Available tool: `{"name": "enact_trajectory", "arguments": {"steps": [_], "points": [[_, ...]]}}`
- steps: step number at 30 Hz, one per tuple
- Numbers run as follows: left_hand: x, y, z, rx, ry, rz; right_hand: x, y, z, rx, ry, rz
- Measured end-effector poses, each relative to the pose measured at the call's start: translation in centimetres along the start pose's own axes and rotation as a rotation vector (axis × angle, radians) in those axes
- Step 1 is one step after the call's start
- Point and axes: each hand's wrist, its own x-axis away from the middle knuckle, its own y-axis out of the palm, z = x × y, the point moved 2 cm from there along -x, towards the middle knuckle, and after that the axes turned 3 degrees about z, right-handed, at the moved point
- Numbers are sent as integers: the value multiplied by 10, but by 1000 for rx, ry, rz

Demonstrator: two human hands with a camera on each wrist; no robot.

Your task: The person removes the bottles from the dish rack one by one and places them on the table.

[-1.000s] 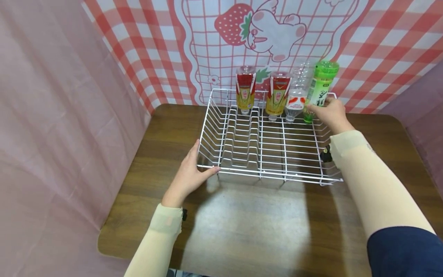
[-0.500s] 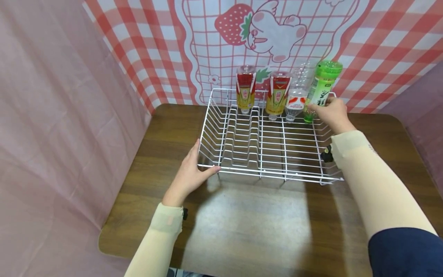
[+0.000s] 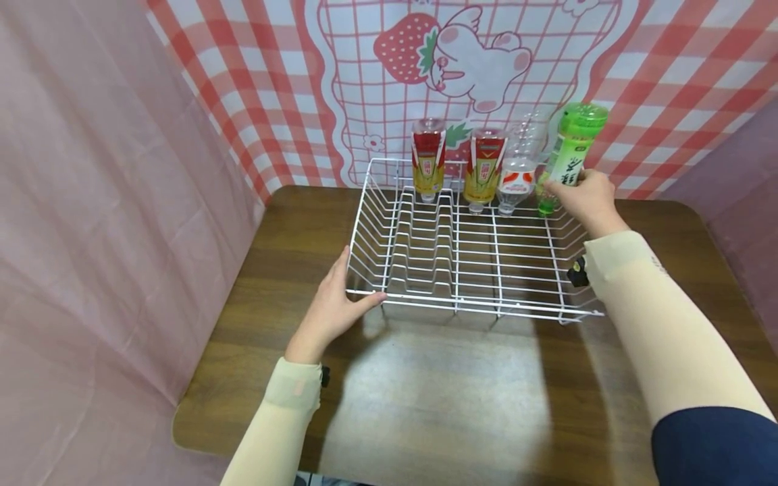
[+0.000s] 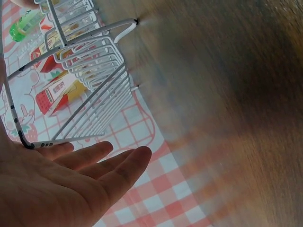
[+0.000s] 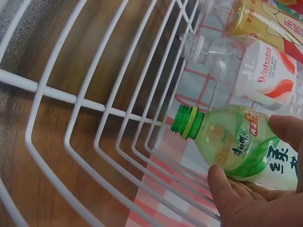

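My right hand (image 3: 585,197) grips a green plastic bottle (image 3: 573,145) at the back right of a white wire dish rack (image 3: 477,305). The bottle is upside down and leans right; its uncapped neck (image 5: 186,122) points toward the wires in the right wrist view. Beside it, a clear bottle with a red and white label (image 3: 516,179) stands inverted in the rack. Two inverted bottles in red and yellow labels, one nearer (image 3: 484,169) and one farther left (image 3: 429,158), complete the row. At the rack's front left corner rests my left hand (image 3: 331,307), fingers (image 4: 125,172) straight and thumb over the front rim.
The rack stands on a brown wooden table (image 3: 292,229) with rounded corners. Behind rises a red and white checked cloth (image 3: 261,88) with a strawberry print. Pink curtains (image 3: 91,236) hang at the left and right.
My right hand has shifted slightly right, and the upper end of the green bottle has tilted farther right. My left hand stays at the rack corner. The head view has shifted a little.
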Motion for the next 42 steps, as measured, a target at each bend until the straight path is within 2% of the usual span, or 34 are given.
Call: {"name": "enact_trajectory", "arguments": {"steps": [7, 19, 28, 35, 42], "points": [[-1, -1, 0, -9, 17, 7, 5, -7, -1, -31, 28, 14], [-2, -1, 1, -15, 29, 11, 8, -15, -3, -49, 21, -1], [-2, -1, -1, -17, 28, 12, 12, -17, -2, -43, 4, 7], [-2, 0, -1, -18, 24, 18, 20, -21, -12, -34, -33, 24], [-2, 0, 0, -16, 28, 18, 26, -24, -13, -6, -47, 10]]}}
